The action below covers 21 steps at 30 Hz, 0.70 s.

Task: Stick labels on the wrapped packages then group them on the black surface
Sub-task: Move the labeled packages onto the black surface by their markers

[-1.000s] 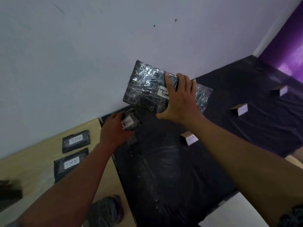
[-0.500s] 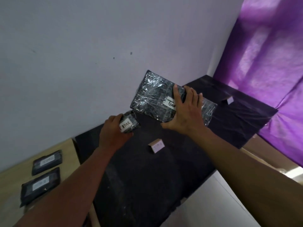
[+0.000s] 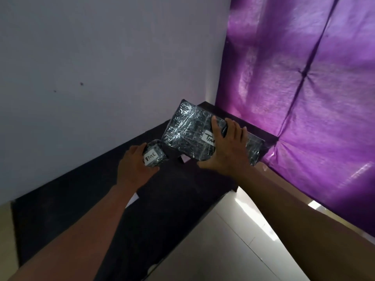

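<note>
A large flat package (image 3: 188,130) wrapped in shiny dark film carries a white label reading "TIM". My right hand (image 3: 225,151) grips its near side, fingers over the top and thumb underneath, and holds it tilted above the far end of the black surface (image 3: 172,199). A small wrapped package (image 3: 155,157) with a white label reading "TMC" sits in my left hand (image 3: 135,169), which holds it just left of the large one. Both packages hang above the surface.
A pale wall (image 3: 101,78) runs along the far side of the black surface. A purple curtain (image 3: 304,88) hangs at the right. A white card (image 3: 133,199) peeks from behind my left forearm. Pale floor (image 3: 233,240) lies at the near right.
Both hands have carried their packages to the right along the black surface, toward the purple curtain. The labelled packages on the wooden table at the left have dropped out of view.
</note>
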Motion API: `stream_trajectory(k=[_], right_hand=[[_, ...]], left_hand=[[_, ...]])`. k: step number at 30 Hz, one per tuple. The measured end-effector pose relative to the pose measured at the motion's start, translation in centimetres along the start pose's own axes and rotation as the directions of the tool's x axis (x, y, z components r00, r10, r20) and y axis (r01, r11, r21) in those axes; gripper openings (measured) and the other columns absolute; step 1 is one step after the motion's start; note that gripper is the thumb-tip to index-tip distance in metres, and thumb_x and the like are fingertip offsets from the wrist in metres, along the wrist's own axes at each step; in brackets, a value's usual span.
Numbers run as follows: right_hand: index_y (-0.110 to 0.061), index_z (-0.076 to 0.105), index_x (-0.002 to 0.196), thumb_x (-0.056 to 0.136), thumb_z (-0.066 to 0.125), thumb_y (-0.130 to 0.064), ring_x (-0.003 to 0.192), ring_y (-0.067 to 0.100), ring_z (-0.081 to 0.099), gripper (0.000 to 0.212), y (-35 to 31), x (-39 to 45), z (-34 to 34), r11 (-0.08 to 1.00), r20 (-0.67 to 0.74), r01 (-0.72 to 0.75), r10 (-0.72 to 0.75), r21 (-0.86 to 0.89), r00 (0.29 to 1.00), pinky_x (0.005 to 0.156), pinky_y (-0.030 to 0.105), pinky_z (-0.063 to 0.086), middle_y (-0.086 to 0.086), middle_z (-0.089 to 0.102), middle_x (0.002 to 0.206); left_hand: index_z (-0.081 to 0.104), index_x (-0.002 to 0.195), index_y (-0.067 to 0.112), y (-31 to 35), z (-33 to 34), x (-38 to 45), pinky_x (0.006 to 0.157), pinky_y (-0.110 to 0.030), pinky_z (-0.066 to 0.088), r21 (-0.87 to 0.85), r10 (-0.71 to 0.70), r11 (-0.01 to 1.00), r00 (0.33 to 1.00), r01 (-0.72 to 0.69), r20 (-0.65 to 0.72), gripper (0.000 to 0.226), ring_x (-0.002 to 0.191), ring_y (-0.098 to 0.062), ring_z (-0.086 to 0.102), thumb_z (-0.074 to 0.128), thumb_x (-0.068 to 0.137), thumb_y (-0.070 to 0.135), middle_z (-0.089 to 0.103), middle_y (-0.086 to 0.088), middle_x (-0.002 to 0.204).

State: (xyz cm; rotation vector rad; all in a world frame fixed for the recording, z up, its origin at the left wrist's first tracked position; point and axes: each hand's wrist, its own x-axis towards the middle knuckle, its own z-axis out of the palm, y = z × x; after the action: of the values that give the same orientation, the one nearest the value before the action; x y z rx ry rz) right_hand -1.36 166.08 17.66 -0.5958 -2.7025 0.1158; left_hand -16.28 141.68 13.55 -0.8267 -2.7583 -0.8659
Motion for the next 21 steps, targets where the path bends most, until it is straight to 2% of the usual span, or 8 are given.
stream_trajectory(k=[5, 12, 21], right_hand=[[-0.026, 0.003, 0.158, 0.047, 0.071, -0.082, 0.146, 0.042, 0.012, 0.142, 6.1, 1.6, 0.3, 0.999, 0.008, -0.047, 0.047, 0.017, 0.999, 0.118, 0.065, 0.007, 0.022, 0.016, 0.156], [-0.021, 0.014, 0.158, 0.044, 0.071, -0.084, 0.142, 0.044, 0.021, 0.142, 12.9, 7.5, 3.2, 0.997, -0.027, -0.082, 0.081, -0.016, 0.996, 0.116, 0.067, 0.012, 0.024, 0.025, 0.151], [-0.025, 0.006, 0.157, 0.044, 0.064, -0.089, 0.144, 0.044, 0.016, 0.142, 19.8, 19.2, 6.3, 0.995, 0.061, -0.08, 0.084, -0.059, 0.995, 0.116, 0.067, 0.011, 0.022, 0.019, 0.154]], left_hand=[[0.043, 0.143, 0.012, 3.5, 3.4, 2.5, 0.089, -0.042, 0.051, -0.037, 0.012, 0.999, 0.999, -0.011, 0.033, 0.095, 0.111, -0.026, 0.057, 0.089, 0.062, 0.032, 0.049, -0.006, 0.129], [0.044, 0.142, 0.011, 7.0, 9.9, 9.4, 0.083, -0.032, 0.045, -0.048, 0.006, 0.999, 0.998, -0.004, 0.059, 0.091, 0.108, -0.022, 0.056, 0.087, 0.066, 0.037, 0.051, -0.005, 0.125], [0.043, 0.143, 0.011, 9.9, 15.8, 21.1, 0.088, -0.038, 0.048, -0.051, -0.004, 0.999, 0.997, 0.009, 0.081, 0.095, 0.114, -0.024, 0.054, 0.088, 0.065, 0.039, 0.05, -0.007, 0.129]])
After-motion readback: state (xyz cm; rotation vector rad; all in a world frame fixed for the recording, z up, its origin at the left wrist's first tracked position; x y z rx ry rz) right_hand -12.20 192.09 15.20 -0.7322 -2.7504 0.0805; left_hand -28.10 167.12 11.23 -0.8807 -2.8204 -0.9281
